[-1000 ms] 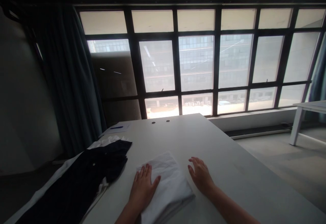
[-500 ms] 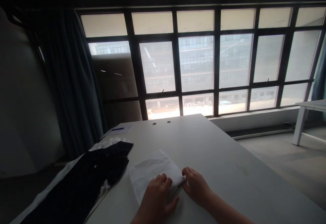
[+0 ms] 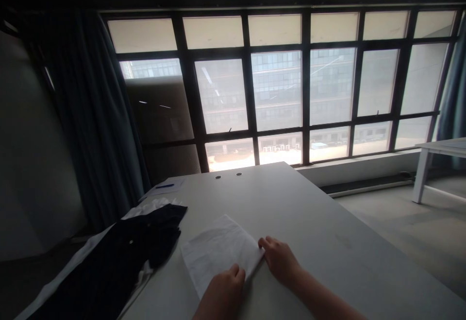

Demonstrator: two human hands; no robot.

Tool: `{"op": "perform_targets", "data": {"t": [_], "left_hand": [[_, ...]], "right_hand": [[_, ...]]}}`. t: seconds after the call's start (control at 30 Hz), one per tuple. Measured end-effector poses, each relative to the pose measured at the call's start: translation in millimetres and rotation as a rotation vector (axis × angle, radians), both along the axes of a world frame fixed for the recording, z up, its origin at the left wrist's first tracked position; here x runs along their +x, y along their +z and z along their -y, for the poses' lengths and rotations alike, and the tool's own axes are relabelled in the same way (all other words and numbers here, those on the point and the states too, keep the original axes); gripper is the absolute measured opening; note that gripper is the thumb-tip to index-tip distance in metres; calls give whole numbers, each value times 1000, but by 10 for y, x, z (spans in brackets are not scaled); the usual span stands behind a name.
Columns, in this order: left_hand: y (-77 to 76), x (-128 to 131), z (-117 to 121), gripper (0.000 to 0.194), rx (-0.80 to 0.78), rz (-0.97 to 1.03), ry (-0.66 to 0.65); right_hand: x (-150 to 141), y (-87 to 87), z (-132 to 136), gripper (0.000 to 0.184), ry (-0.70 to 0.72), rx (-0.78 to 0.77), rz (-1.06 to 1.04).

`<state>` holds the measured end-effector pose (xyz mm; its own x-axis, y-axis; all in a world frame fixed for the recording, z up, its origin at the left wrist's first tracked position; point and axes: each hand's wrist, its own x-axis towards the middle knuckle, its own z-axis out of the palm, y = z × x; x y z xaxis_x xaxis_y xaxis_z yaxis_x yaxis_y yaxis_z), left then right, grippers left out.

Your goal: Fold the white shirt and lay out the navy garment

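A folded white cloth (image 3: 222, 247) lies flat on the white table (image 3: 269, 198), one corner pointing away from me. At its near edge my left hand (image 3: 224, 292) is closed, fingers curled over the fabric and the thumb out of sight. My right hand (image 3: 281, 261) pinches the cloth's right corner between thumb and fingers. Faint creases run across the cloth's top face. Left of it rests a dark garment (image 3: 141, 242) with a small light button, lying over white fabric.
A blue pen (image 3: 165, 186) lies on paper (image 3: 174, 187) at the table's far left corner. Two round cable holes (image 3: 218, 177) sit near the far edge. Beyond stand large windows (image 3: 276, 92) and a blue curtain (image 3: 98, 116). Another white table (image 3: 422, 174) stands at right.
My left hand has shifted down toward me along the near edge, its thumb no longer showing. That edge now lies straighter and flatter. The right hand stays at the corner.
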<state>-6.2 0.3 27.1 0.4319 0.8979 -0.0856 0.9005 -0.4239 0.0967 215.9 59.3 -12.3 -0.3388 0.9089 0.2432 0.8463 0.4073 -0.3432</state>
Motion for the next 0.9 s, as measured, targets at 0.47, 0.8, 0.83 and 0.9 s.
{"op": "perform_targets", "data": {"t": [0.47, 0.8, 0.83, 0.9], "left_hand": [[55, -120, 61, 30, -2, 28, -80], [152, -223, 29, 48, 69, 146, 99], [118, -234, 6, 41, 124, 169, 103], [32, -273, -40, 38, 179, 203, 72]], "right_hand": [[134, 100, 38, 33, 239, -25, -281], [170, 66, 8, 16, 205, -79, -324], [151, 66, 15, 16, 195, -67, -302], [120, 67, 29, 13, 182, -46, -250]]}}
